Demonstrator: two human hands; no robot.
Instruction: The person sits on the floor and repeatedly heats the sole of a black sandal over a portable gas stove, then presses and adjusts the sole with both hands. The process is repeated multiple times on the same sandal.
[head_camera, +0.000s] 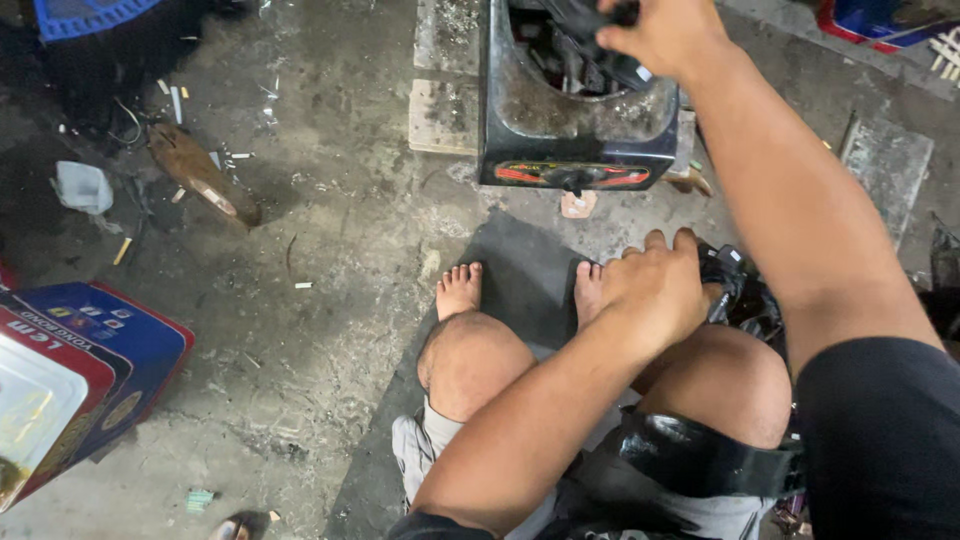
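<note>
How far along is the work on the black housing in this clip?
Done: the black housing sits open-topped on wooden blocks, its insides exposed. In hand: the right hand grips a dark part inside it; the left hand rests on a black part by the knee. Left: cannot tell; nothing looks closed up.

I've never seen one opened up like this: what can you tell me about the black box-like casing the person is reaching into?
The black casing looks like dusty, worn plastic, open-topped, with dark parts inside. Its near face carries a red strip and a round black knob. It stands on pale blocks on the dirty concrete floor, ahead of the person's bare feet. The right hand grips a dark part at its top.
</note>
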